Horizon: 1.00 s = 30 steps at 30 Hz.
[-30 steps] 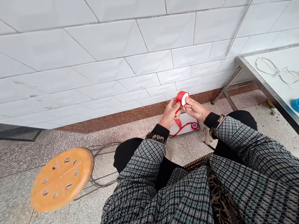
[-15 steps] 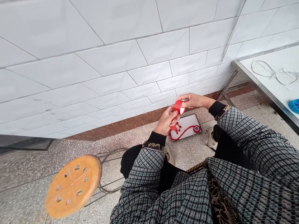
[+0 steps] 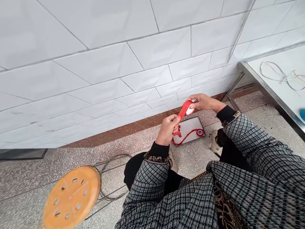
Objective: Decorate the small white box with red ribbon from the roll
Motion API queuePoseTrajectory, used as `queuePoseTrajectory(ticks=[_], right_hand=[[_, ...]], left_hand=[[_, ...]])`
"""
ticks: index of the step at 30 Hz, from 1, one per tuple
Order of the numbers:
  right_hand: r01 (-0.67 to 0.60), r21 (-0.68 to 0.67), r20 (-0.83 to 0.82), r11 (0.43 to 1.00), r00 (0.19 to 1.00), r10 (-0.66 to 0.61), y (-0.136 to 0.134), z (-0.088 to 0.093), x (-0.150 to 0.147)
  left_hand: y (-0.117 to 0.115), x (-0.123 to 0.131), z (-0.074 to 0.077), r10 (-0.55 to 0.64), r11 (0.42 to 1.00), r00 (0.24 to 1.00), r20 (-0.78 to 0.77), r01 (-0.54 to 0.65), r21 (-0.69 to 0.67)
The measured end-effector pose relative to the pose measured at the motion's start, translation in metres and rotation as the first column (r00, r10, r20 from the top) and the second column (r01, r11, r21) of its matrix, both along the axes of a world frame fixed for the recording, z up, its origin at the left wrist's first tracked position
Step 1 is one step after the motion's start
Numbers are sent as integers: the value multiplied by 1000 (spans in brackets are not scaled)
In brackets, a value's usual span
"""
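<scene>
A roll of red ribbon [image 3: 190, 108] with a white core is held in my right hand [image 3: 202, 102], thumb at the core and fingers over the top. From the roll a short flat stretch of ribbon runs down to my left hand [image 3: 168, 127], whose thumb and fingers pinch it. Red ribbon also shows just below my left fingers. Beneath my hands a shallow white tray [image 3: 190, 123] with a dark edge lies on the floor. A thin red strand curves across it to a small roll [image 3: 199, 132] at its right side.
An orange round stool [image 3: 72, 197] with metal legs stands at the lower left. At the right a metal-edged table [image 3: 269, 92] bears white cords [image 3: 283, 76] and part of a blue object [image 3: 302, 114]. A white tiled wall [image 3: 154, 47] rises in front.
My hands have moved apart, the right one slightly rightward with the roll. A stretch of ribbon now spans between them. The view has shifted a little.
</scene>
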State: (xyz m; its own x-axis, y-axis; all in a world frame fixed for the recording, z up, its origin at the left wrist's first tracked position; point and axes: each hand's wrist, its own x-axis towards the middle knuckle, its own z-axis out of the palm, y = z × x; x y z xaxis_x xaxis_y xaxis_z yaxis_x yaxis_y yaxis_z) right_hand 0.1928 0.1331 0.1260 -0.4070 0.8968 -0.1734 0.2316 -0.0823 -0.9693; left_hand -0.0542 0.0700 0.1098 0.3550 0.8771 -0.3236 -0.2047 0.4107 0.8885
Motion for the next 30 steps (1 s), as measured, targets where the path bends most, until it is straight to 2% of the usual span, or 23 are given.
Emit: queuePoseTrajectory(ticks=[5,12,14,20,30], right_hand=[[-61,-99,-141,993,989,47,-4,-2,6],[-121,-77,-159,990,981,107,-8,2,7],[-116,-75,-151,990,983,104,-8,1,7],[-64,-88,-187,994,981,47,-5,-7,6],[-95,-114,-393,989,919,43,-9,-12,0]], left_hand=[[-2,5,0,0,1000,999,48,-1,8],[-7,5,7,85,996,977,193,-84,-11],[-8,6,8,79,997,973,216,-76,-24],[-10,8,4,8,1000,980,198,-3,-27],[-12,13,-2,-1,1000,990,140,-2,17]])
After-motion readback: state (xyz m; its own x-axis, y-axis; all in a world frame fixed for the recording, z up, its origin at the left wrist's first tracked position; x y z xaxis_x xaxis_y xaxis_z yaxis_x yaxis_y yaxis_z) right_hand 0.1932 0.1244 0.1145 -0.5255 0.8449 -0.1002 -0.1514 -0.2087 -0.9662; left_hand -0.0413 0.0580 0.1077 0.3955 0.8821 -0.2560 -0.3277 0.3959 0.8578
